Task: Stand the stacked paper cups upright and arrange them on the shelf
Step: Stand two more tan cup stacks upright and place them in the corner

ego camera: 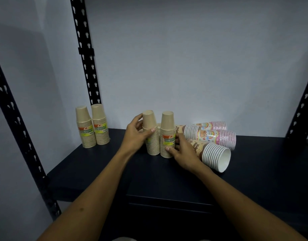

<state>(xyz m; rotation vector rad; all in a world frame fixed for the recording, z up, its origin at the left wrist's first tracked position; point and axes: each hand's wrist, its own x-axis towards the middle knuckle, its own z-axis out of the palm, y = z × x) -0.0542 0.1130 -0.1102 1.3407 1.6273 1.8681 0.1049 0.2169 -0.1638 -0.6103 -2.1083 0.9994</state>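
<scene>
Two tan cup stacks stand upright, bottoms up, in the middle of the dark shelf (101,164). My left hand (135,134) grips the left tan stack (150,124), thumb across its front. My right hand (182,150) holds the right tan stack (167,129) low on its side. Two more tan stacks (93,126) stand at the back left. To the right, several stacks lie on their sides: a brown-and-white stack (214,153) in front, another brown-and-white stack (189,132) behind it, and two pink stacks (219,136) further back.
Black perforated uprights rise at the back left (85,54), front left (19,126) and right (301,108). A grey wall stands behind the shelf. A lower dark block (167,197) sits under the shelf front between my forearms.
</scene>
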